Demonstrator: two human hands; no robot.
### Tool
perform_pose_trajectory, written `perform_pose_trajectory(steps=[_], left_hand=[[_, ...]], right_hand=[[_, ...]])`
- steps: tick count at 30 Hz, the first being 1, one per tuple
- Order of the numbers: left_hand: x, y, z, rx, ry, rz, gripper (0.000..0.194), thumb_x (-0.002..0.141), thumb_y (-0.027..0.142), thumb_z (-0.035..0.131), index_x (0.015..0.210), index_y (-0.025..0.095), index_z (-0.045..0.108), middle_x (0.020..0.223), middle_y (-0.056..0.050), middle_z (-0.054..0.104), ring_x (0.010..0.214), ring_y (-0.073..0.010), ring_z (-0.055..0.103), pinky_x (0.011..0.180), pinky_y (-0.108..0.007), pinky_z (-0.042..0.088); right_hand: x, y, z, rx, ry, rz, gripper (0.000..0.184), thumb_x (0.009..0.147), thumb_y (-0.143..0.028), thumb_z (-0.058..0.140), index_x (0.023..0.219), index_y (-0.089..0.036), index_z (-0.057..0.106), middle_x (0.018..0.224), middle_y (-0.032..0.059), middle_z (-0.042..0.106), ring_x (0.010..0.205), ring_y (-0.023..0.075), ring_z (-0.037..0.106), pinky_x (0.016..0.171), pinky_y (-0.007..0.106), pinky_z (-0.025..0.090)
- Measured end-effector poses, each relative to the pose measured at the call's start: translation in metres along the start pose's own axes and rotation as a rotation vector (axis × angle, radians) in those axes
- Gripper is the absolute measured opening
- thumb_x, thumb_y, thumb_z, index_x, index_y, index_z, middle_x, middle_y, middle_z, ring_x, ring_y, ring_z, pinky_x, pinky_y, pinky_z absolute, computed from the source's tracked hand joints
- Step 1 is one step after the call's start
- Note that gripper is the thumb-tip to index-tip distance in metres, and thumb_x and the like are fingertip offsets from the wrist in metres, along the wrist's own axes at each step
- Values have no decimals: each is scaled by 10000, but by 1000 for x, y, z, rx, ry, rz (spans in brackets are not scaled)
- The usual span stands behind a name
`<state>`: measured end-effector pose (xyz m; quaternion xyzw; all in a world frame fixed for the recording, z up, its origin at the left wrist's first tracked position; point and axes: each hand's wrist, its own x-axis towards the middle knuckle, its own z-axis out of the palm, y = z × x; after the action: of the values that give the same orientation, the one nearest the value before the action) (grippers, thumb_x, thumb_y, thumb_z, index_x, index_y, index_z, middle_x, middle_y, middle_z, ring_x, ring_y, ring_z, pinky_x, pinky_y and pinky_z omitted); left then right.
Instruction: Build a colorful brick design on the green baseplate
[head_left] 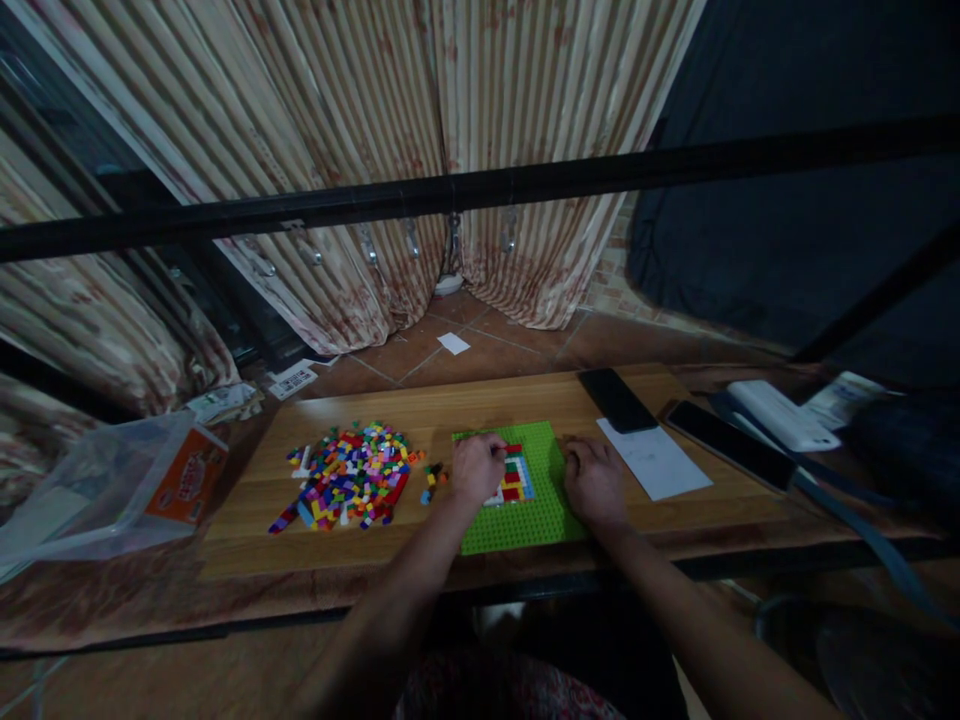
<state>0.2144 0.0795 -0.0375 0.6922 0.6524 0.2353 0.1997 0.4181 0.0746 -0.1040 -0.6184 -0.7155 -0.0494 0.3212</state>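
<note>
A green studded baseplate (pixel 544 525) lies on the wooden board, with a small pattern of toy bricks (pixel 513 480) in red, white, yellow, green and light blue on it. Over the upper left of this pattern, my left hand (pixel 478 467) is closed in a pinch on a red toy brick (pixel 514 449); the hand hides part of the pattern. My right hand (pixel 596 482) rests at the baseplate's right edge with curled fingers, and what they may hold is hidden. A few loose bricks (pixel 431 480) lie just left of the baseplate.
A large heap of mixed bricks (pixel 352 475) covers the board's left part. Beyond it stands a clear plastic box (pixel 97 515) with an orange label. At right lie white paper (pixel 656 460), a black phone (pixel 619 398) and another dark phone (pixel 731 443). A dark rail (pixel 525 182) crosses behind.
</note>
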Motion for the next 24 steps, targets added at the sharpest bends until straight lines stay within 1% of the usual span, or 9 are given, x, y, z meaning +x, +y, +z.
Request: perform_pose_trajectory(steps=[10, 14, 17, 20, 22, 24], left_hand=[[6, 2, 4, -10, -41, -62, 226, 758, 133, 557, 833, 244, 740, 888, -37, 746, 847, -187, 680, 842, -292, 488], [5, 1, 2, -21, -52, -54, 203, 748, 134, 577, 822, 236, 735, 901, -41, 746, 858, -187, 678, 867, -311, 484], [2, 2, -2, -44, -51, -30, 186, 751, 141, 596, 830, 247, 727, 897, -23, 746, 876, -178, 676, 900, -326, 475], [-2, 4, -11, -87, -35, 0, 237, 759, 146, 607, 943, 255, 709, 972, -21, 738, 948, -173, 665, 941, -331, 462], [-8, 3, -21, -112, -8, 11, 311, 784, 143, 581, 1064, 242, 674, 1093, -40, 707, 1037, -170, 638, 972, -321, 446], [-17, -4, -34, -150, 36, 20, 345, 822, 139, 525, 1136, 223, 640, 1185, -56, 666, 1103, -159, 607, 992, -297, 432]], right_hand=[[-1, 2, 1, 17, -7, 0, 220, 851, -162, 426, 954, -165, 620, 1027, 109, 631, 1000, 244, 505, 883, 392, 374], [-2, 2, 2, 10, -9, -3, 224, 856, -164, 417, 939, -166, 625, 1013, 103, 635, 993, 237, 511, 872, 378, 379], [-1, 2, 2, 5, 7, -19, 225, 854, -163, 415, 926, -165, 629, 993, 104, 640, 975, 233, 518, 867, 379, 381], [-1, 3, 2, 2, 26, -36, 219, 846, -163, 422, 917, -166, 629, 975, 100, 643, 948, 231, 525, 856, 379, 387], [-1, 3, 3, 3, 41, -49, 213, 841, -166, 426, 913, -169, 627, 966, 97, 642, 937, 232, 528, 845, 378, 393], [-2, 4, 3, 0, 57, -62, 212, 839, -166, 423, 900, -177, 626, 947, 93, 641, 929, 232, 530, 838, 379, 397]])
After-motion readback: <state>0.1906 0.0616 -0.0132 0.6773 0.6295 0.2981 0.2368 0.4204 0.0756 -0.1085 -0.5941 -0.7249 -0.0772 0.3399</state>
